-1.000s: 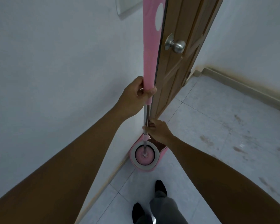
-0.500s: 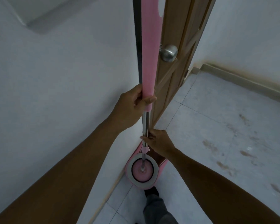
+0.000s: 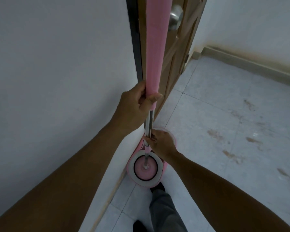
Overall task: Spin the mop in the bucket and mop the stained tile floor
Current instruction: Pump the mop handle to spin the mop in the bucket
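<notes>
A mop (image 3: 155, 52) stands almost upright, its head seated in the spinner of a pink bucket (image 3: 145, 168) against the wall's foot on the tile floor (image 3: 216, 101). The left hand (image 3: 136, 106), higher on the shaft, wraps the pink grip; the right hand (image 3: 161, 143), nearer the bucket, has its fingers (image 3: 151, 137) pinching the bare metal pole. Brown stains (image 3: 214, 133) lie well apart to the right.

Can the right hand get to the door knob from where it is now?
Probably yes, once it lets go. The right hand grips the mop pole low down; the door knob sits well above it, and nothing blocks the way.
</notes>
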Available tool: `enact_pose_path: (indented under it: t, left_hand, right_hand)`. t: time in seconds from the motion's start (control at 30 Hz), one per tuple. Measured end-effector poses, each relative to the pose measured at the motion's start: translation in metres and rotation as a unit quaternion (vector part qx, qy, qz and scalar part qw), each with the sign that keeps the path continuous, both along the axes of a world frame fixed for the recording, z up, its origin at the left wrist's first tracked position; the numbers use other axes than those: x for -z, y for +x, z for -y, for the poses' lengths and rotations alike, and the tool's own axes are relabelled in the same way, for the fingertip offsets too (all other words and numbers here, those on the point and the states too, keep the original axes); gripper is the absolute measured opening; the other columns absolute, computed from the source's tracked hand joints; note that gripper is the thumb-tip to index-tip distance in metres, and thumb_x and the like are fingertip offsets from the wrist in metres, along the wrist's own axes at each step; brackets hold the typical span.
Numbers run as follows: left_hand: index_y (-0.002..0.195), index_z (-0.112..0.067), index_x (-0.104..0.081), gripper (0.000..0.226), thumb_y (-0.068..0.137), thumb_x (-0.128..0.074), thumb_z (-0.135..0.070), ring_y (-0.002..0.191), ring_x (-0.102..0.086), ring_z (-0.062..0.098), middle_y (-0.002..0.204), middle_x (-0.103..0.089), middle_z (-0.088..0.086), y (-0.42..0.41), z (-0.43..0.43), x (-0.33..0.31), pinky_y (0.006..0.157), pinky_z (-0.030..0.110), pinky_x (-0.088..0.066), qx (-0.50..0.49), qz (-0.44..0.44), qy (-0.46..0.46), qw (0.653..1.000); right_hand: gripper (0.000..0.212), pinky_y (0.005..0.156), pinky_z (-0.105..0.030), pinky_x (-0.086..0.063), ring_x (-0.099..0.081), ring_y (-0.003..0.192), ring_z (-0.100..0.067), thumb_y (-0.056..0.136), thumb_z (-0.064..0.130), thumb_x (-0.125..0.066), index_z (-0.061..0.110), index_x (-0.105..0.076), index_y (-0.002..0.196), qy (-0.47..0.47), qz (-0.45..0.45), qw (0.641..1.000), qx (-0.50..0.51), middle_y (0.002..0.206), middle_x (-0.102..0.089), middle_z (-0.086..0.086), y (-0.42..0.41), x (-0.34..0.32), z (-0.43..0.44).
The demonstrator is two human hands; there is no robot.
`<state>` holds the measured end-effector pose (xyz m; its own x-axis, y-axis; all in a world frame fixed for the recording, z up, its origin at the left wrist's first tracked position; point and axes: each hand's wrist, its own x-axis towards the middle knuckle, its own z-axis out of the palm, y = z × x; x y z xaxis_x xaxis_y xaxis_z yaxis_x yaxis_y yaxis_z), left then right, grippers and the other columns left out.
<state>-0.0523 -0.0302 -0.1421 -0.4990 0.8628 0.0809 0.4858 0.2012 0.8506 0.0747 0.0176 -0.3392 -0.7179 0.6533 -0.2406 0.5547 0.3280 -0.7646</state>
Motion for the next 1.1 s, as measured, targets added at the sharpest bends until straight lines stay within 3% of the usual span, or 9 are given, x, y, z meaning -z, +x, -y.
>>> enact_pose_path:
  t: [0.1,0.27,0.4,0.5,0.6,0.67,0.9,1.0,1.1]
  left_hand:
    - [0.124,-0.012,-0.059,0.040,0.092,-0.063,-0.035,0.085,-0.065,0.007,0.106,-0.067,-0.007,0.000,0.001,0.019,0.079,0.000,-0.046,-0.005,0.007,-0.002,1.000]
    - [0.122,-0.013,-0.061,0.041,0.091,-0.061,-0.040,0.087,-0.067,0.008,0.105,-0.069,-0.006,0.000,0.004,0.054,0.082,0.006,-0.049,-0.012,0.023,-0.028,0.999]
    - [0.120,-0.012,-0.060,0.038,0.092,-0.062,-0.038,0.080,-0.064,0.002,0.100,-0.070,-0.004,-0.002,0.007,0.075,0.076,0.002,-0.049,-0.002,0.032,-0.073,0.997]
    - [0.123,-0.014,-0.057,0.035,0.094,-0.061,-0.033,0.087,-0.064,0.009,0.104,-0.067,-0.002,-0.004,0.006,0.075,0.080,0.011,-0.052,0.010,0.060,-0.127,0.990]
    - [0.121,-0.017,-0.056,0.035,0.095,-0.060,-0.038,0.088,-0.066,0.011,0.104,-0.067,0.000,-0.005,0.000,0.053,0.065,0.004,-0.049,-0.020,0.081,-0.097,0.992]
    - [0.123,-0.020,-0.053,0.036,0.094,-0.060,-0.040,0.093,-0.067,0.013,0.105,-0.067,0.002,-0.009,-0.006,0.030,0.069,0.008,-0.052,-0.027,0.101,-0.052,0.993]
    - [0.130,-0.012,-0.055,0.043,0.091,-0.066,-0.025,0.108,-0.065,0.018,0.118,-0.065,0.000,-0.014,-0.019,-0.060,0.098,0.042,-0.053,0.051,0.120,-0.018,0.991]
    - [0.131,-0.009,-0.054,0.042,0.091,-0.066,-0.013,0.111,-0.065,0.016,0.121,-0.067,0.004,-0.021,-0.017,-0.092,0.100,0.040,-0.052,0.085,0.144,-0.001,0.986]
    - [0.133,-0.005,-0.052,0.044,0.091,-0.065,-0.006,0.107,-0.067,0.013,0.116,-0.069,0.004,-0.027,-0.020,-0.111,0.096,0.032,-0.054,0.097,0.117,0.000,0.988]
  right_hand:
    - [0.026,0.057,-0.002,-0.046,-0.061,0.061,0.006,0.092,0.035,-0.065,0.013,-0.069,0.104,-0.009,0.013,1.000,-0.006,0.079,-0.070,0.008,0.000,0.016,0.003]
    - [0.027,0.073,-0.028,-0.062,-0.072,0.074,-0.006,0.091,0.034,-0.067,0.012,-0.067,0.108,-0.083,0.020,0.996,0.013,0.087,-0.074,0.002,-0.003,0.051,0.010]
    - [0.024,0.059,-0.016,-0.056,-0.071,0.071,-0.007,0.090,0.028,-0.068,0.012,-0.070,0.107,-0.136,0.074,0.987,0.040,0.087,-0.073,0.001,-0.011,0.066,0.014]
    - [0.023,0.061,-0.021,-0.058,-0.072,0.070,-0.013,0.090,0.027,-0.068,0.011,-0.071,0.106,-0.184,0.099,0.975,0.080,0.084,-0.074,-0.002,-0.018,0.062,0.017]
    - [0.015,0.049,-0.009,-0.044,-0.064,0.057,0.002,0.091,0.032,-0.066,0.018,-0.070,0.091,-0.165,0.054,0.978,0.114,0.072,-0.068,0.006,-0.017,0.038,0.020]
    - [0.011,0.048,-0.007,-0.040,-0.059,0.053,0.008,0.090,0.037,-0.067,0.028,-0.064,0.085,-0.134,-0.012,0.982,0.132,0.067,-0.063,0.011,-0.014,0.011,0.021]
    - [0.028,0.074,-0.024,-0.061,-0.073,0.077,-0.006,0.085,0.035,-0.074,0.017,-0.072,0.105,-0.055,-0.174,0.980,0.082,0.090,-0.076,0.005,-0.016,-0.083,-0.007]
    - [0.024,0.078,-0.028,-0.061,-0.071,0.076,-0.004,0.086,0.030,-0.073,0.018,-0.073,0.107,-0.077,-0.159,0.983,0.048,0.089,-0.075,0.007,-0.015,-0.110,-0.024]
    - [0.023,0.091,-0.036,-0.058,-0.072,0.098,-0.009,0.087,0.023,-0.073,0.018,-0.072,0.109,-0.117,-0.183,0.976,0.024,0.105,-0.075,0.005,-0.019,-0.126,-0.038]
